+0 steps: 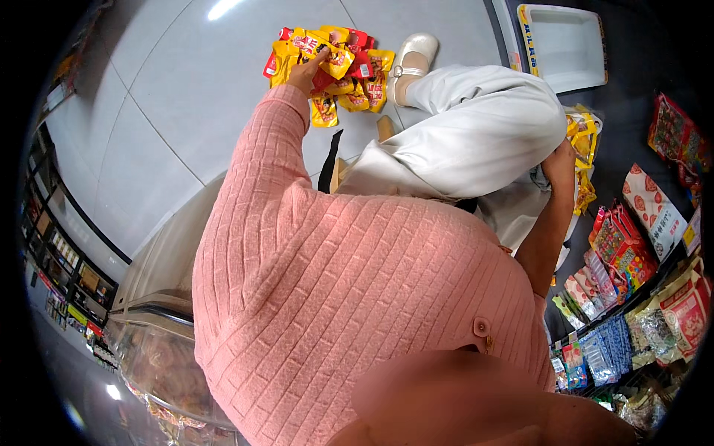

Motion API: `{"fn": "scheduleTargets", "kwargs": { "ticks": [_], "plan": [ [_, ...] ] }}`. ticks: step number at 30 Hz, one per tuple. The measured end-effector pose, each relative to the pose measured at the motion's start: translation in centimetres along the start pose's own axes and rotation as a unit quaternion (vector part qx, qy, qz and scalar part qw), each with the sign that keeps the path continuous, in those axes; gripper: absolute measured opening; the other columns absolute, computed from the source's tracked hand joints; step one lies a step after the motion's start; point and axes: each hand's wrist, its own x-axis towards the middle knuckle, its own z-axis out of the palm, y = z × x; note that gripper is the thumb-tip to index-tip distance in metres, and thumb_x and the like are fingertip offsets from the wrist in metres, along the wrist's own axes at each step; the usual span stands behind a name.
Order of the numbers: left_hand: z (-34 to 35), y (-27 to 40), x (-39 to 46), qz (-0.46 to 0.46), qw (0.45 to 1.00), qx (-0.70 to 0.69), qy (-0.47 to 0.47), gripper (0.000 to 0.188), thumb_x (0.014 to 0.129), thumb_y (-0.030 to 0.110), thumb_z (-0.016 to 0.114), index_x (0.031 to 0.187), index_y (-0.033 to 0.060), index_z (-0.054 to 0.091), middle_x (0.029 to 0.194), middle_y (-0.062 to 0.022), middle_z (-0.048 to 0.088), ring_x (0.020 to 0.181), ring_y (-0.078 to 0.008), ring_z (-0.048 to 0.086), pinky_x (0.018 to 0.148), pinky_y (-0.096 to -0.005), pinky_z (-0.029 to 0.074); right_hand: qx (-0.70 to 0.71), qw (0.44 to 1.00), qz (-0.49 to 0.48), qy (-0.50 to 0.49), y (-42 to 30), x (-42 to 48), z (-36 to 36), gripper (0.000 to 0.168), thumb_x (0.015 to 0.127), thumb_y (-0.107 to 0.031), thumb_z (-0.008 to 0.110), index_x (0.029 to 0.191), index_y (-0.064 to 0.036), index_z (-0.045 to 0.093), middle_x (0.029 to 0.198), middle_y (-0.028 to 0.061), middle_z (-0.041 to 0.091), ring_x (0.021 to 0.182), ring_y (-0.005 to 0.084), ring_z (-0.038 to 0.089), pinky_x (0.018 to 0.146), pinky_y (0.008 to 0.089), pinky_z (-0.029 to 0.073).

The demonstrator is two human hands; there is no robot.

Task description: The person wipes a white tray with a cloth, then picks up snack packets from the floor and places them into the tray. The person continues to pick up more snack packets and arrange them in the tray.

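Near the top, my left hand (305,72) reaches over a pile of yellow and red snack packets (357,95) on the grey tiled floor. Its thumb lies on top of a yellow snack packet (336,60), which it grips at the upper part of the pile. On the other side, my right hand (559,163) rests beside my bent, white-trousered knee, with its fingers partly hidden. Just past it are more yellow packets (583,136), some in clear plastic; whether the hand holds anything does not show.
A white tray (568,49) stands at the upper right. Bagged snacks (622,245) line the shelf at the right. My cream shoe (415,56) is right beside the packet pile. A clear-sided bin (162,357) stands at the lower left, and shelving (72,251) is at the far left.
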Motion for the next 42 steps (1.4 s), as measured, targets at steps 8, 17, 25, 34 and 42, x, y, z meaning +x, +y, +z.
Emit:
{"fn": "scheduleTargets", "kwargs": {
  "ticks": [8, 17, 25, 34, 42],
  "plan": [
    [2.9, -0.1, 4.1, 0.011, 0.948, 0.303, 0.096, 0.080, 0.054, 0.044, 0.082, 0.117, 0.0039, 0.053, 0.115, -0.0143, 0.056, 0.101, -0.0242, 0.056, 0.087, -0.0334, 0.046, -0.041, 0.999, -0.022, -0.009, 1.2, 1.0, 1.3, 0.031, 0.076, -0.017, 0.059, 0.103, 0.000, 0.061, 0.099, 0.0234, 0.062, 0.095, 0.0392, 0.058, 0.079, 0.0401, 0.046],
    [3.4, 1.4, 2.3, 0.078, 0.878, 0.452, 0.141, 0.094, 0.052, 0.048, 0.082, 0.123, 0.0031, 0.040, 0.127, -0.0188, 0.041, 0.116, -0.0354, 0.044, 0.096, -0.0422, 0.039, -0.014, 0.997, -0.071, 0.012, 3.0, 2.7, 2.5, 0.036, 0.073, -0.020, 0.062, 0.102, 0.001, 0.061, 0.099, 0.0237, 0.062, 0.095, 0.0380, 0.059, 0.078, 0.0390, 0.047],
    [7.0, 3.5, 0.4, 0.039, 0.909, 0.393, 0.135, 0.121, 0.048, 0.047, 0.086, 0.138, 0.0099, 0.015, 0.135, -0.0240, 0.029, 0.121, -0.0416, 0.038, 0.096, -0.0432, 0.042, 0.016, 0.999, -0.042, -0.012, 3.1, 2.4, 2.5, 0.033, 0.073, -0.018, 0.061, 0.101, 0.000, 0.062, 0.099, 0.0222, 0.063, 0.094, 0.0369, 0.060, 0.078, 0.0391, 0.047],
    [4.6, -0.9, 4.3, 0.118, 0.977, 0.153, 0.092, 0.086, 0.059, 0.019, 0.079, 0.127, 0.0005, 0.030, 0.118, -0.0214, 0.052, 0.110, -0.0314, 0.053, 0.090, -0.0353, 0.045, -0.044, 0.998, -0.046, 0.030, 3.6, 2.3, 1.8, 0.028, 0.076, -0.020, 0.063, 0.103, -0.012, 0.060, 0.088, 0.0211, 0.063, 0.087, 0.0380, 0.060, 0.073, 0.0405, 0.048],
    [3.1, 1.3, 0.5, 0.243, 0.965, 0.016, 0.100, 0.073, 0.063, 0.012, 0.076, 0.123, 0.0000, 0.036, 0.111, -0.0154, 0.055, 0.100, -0.0260, 0.056, 0.085, -0.0339, 0.046, 0.066, 0.977, -0.016, 0.201, 2.0, 1.3, -1.3, 0.030, 0.081, -0.028, 0.062, 0.105, -0.011, 0.060, 0.092, 0.0169, 0.064, 0.087, 0.0332, 0.061, 0.077, 0.0383, 0.048]
  ]
}}
